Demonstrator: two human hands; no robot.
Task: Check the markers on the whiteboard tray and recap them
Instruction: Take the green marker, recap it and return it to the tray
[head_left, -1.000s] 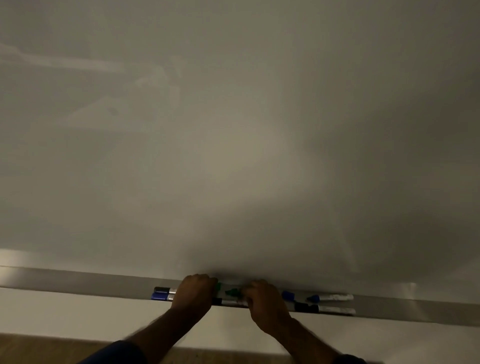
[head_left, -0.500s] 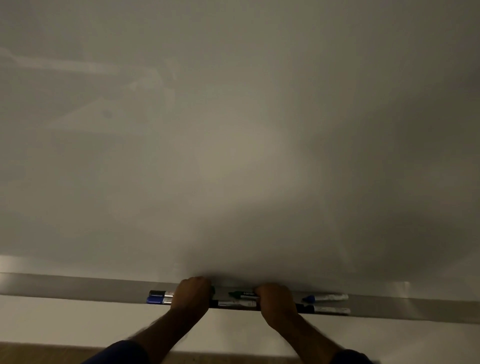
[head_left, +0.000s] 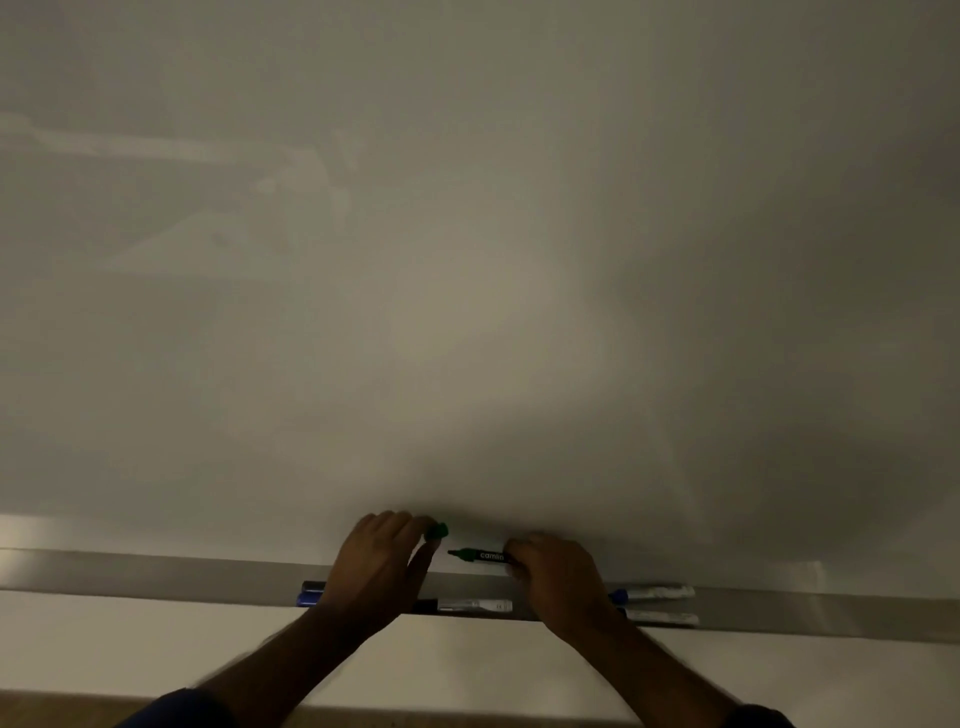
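Markers are lying along the whiteboard tray (head_left: 156, 574), and one of them, the green marker (head_left: 480, 555), is now being held up off it, in front of the lower edge of the whiteboard (head_left: 467, 260). A moment ago both hands were down on the tray with this marker lying between them; now they are lifted and drawn apart, and the cap is off. The right hand (head_left: 553, 577) is closing around the barrel's right end, with the bare tip pointing left. The left hand (head_left: 382, 564) is pinching the green cap (head_left: 436, 531) between thumb and fingertips, just left of the tip and slightly higher, not touching it.

That change suggests the check on this marker is under way: with the cap pulled, the tip is exposed and could be looked at or tried on the board. Recapping it is not yet done, and it will call for lining the cap's mouth up with the tip and pushing the two hands together.

Other markers are waiting on the tray: a blue-ended pair (head_left: 310, 593) partly hidden behind the left wrist, a black-capped marker (head_left: 467, 605) near the middle, and two more (head_left: 657, 605) to the right of the right hand. Whether their caps are fully seated is too dim to tell.
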